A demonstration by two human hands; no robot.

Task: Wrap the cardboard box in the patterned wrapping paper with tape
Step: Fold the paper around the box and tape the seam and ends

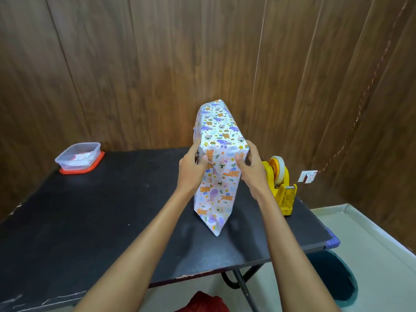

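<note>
The box (217, 131) is covered in animal wrapping paper (216, 194) and is held up above the black table (112, 210). The left hand (191, 167) and right hand (249, 167) pinch the paper at its sides. A yellow tape dispenser (281, 185) sits just beside it

Black folding table (112, 210), clear lidded container (78, 157) on its orange lid at the far left corner, yellow tape dispenser (281, 188) at the right edge — wrapped box (217, 167) standing between.

Soft, even indoor light, sharp centre, wide-angle bending at edges.
</note>
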